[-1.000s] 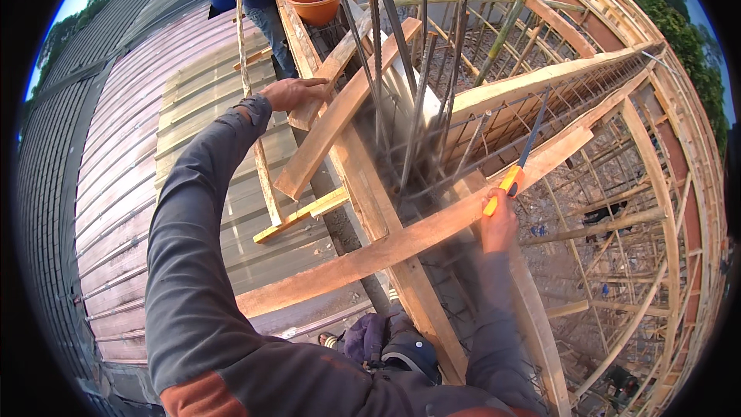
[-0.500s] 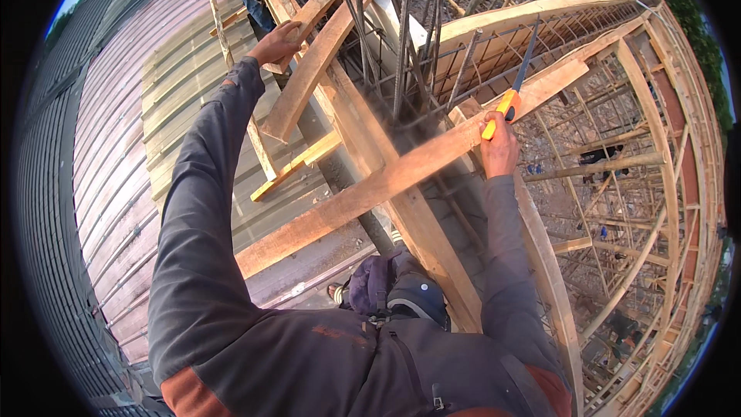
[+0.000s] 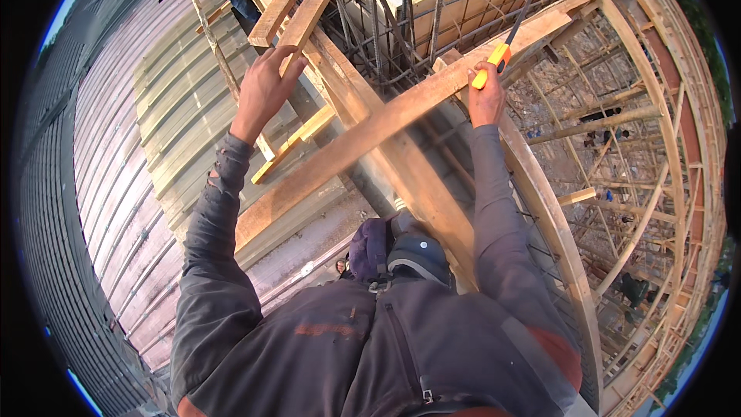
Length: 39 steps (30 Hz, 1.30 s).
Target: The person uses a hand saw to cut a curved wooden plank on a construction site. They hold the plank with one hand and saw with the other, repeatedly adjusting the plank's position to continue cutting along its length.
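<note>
R hand [image 3: 486,100]: wrapped round handle of yellow-handled saw [image 3: 495,64], at long plank [image 3: 424,102] | L hand [image 3: 265,91]: fingers bent at short plank [image 3: 316,6] end, grip unclear

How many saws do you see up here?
1: the yellow-handled saw, in the grip of the right hand, near the right end of the long plank. Any others may be hidden.

Dark grey zip jacket [image 3: 324,344] (rust-orange patches [image 3: 557,357], too), long sleeves [image 3: 220,243].
</note>
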Motion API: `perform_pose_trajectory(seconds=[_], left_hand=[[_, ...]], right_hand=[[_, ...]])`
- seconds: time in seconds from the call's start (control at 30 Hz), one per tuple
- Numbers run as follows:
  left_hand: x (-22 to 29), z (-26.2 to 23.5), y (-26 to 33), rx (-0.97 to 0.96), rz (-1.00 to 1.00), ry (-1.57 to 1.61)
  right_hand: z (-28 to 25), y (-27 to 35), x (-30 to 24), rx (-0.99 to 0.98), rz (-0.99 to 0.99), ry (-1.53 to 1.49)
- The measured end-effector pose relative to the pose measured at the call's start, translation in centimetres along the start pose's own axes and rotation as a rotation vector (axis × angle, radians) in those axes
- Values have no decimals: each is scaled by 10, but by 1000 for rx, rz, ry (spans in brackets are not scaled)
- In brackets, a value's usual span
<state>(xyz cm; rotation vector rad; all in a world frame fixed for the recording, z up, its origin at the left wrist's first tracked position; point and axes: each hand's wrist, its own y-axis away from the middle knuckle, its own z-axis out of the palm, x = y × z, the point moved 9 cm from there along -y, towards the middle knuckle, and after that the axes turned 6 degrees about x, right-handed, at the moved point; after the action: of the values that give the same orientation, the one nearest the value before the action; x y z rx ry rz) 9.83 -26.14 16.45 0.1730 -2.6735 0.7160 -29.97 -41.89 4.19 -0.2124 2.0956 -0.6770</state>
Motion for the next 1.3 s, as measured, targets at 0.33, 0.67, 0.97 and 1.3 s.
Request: perform_pose_trajectory(seconds=[0.33,0.67,0.97,1.3], left_hand=[[158,21,146,-233,-95,760],[231,5,170,-280,23,1033],[141,-34,243,172,-440,1162],[90,-154,246,614,-305,1204]], right_hand=[[-148,122,-158,163,-153,-237],[-135,170,-223,-183,-620,-361],[-132,190,-306,-542,-533,-772],[-49,138,-203,-634,-651,-434]])
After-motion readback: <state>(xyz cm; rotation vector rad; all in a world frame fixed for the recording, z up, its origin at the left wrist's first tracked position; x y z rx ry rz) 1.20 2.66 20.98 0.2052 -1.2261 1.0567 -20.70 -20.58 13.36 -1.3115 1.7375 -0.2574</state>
